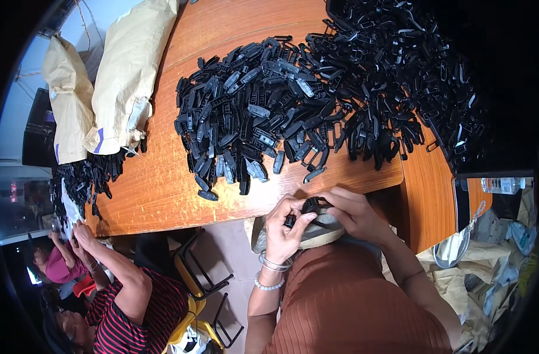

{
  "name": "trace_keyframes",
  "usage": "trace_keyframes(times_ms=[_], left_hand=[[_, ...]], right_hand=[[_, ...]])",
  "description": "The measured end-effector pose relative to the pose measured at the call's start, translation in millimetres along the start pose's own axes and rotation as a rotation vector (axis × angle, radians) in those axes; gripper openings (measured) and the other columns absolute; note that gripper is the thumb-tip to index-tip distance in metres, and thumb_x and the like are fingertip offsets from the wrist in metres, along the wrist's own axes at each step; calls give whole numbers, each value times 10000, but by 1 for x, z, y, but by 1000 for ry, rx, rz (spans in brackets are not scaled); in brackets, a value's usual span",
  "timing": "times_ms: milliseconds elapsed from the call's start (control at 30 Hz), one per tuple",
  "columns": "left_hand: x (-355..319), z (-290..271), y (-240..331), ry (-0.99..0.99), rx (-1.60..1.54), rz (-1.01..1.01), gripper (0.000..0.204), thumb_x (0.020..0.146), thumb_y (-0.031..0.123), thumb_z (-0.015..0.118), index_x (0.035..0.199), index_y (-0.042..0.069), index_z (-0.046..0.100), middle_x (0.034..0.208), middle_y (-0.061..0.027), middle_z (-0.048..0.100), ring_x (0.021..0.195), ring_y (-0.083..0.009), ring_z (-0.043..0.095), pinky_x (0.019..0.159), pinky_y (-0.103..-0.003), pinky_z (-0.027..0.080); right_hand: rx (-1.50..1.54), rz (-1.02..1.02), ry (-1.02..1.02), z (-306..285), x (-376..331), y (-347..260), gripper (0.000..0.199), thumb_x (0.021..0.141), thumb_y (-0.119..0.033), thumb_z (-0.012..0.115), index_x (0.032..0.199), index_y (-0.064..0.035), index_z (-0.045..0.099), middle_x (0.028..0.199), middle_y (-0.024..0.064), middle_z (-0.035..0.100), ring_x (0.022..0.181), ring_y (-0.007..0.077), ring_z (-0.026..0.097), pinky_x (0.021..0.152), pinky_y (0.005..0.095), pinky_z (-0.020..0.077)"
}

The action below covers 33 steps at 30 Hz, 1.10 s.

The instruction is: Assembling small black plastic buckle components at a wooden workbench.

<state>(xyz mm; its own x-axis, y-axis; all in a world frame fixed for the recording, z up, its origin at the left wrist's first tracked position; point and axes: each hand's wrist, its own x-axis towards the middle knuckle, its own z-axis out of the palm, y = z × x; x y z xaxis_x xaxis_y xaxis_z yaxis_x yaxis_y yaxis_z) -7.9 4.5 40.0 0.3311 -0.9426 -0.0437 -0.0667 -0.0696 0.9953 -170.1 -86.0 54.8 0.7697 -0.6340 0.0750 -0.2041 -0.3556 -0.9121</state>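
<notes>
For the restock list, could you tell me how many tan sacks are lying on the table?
2. One tan sack lies along the table's left edge; the other sack sits further left, partly past the edge. More may be out of view.

Even, fairly bright daylight from upper left. Mild sheen on worktop [222, 35]; soft shadows. Centre sharp. Strong fisheye bending at the rim; black vignette corners, right side darkest.
</notes>
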Motion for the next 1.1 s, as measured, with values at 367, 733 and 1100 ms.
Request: trace_keyframes(times_ms=[367, 733, 1100], left_hand=[[-3, 22, 9, 175, -205, -318, 121, 788, 38, 648, 873, -31, 596, 716, -21, 520, 682, -82, 487, 624, -231, 398], [-16, 9, -19, 16, -729, -334, 233, 856, 81, 579, 1035, -65, 603, 626, -22, 536, 440, -53, 399, 404, -179, 286], [-12, -4, -26, -5, 535, 262, 197, 747, 82, 683, 917, -9, 640, 904, -132, 598, 838, -272, 571, 740, -326, 460]], right_hand=[[-197, -58, 75, 16, -4, 2, 326, 841, -53, 524, 1158, 23, 509, 1032, 183, 514, 885, 323, 545, 744, 350, 458], [794, 204, 148, 36, -15, 23, 153, 821, 74, 509, 958, 74, 576, 864, 101, 533, 700, 115, 563, 626, 218, 451], [-188, -73, 378, 40, 15, 47, 157, 842, -41, 537, 981, 19, 580, 812, 126, 547, 700, 224, 587, 605, 316, 460]])
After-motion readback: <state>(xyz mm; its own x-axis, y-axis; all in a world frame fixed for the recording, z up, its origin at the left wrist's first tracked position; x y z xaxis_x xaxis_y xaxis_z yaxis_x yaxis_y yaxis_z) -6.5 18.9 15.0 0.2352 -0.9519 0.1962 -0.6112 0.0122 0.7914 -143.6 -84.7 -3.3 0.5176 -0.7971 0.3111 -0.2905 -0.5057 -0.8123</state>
